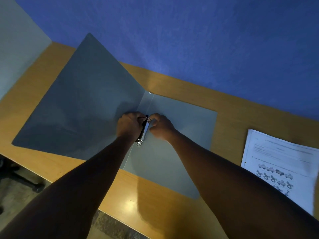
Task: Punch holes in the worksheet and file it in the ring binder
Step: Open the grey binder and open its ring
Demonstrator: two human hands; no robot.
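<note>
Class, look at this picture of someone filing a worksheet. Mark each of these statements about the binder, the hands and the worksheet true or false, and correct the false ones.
1. The ring binder lies open on the desk. True.
2. The worksheet is already on the rings. False: it lies on the desk, to the right of the binder.
3. Both hands are at the ring mechanism. True: the left hand and the right hand pinch its far ring from either side.
4. The worksheet has a punched hole at its left edge. True.
5. The wall behind the desk is red. False: it is blue.
</note>
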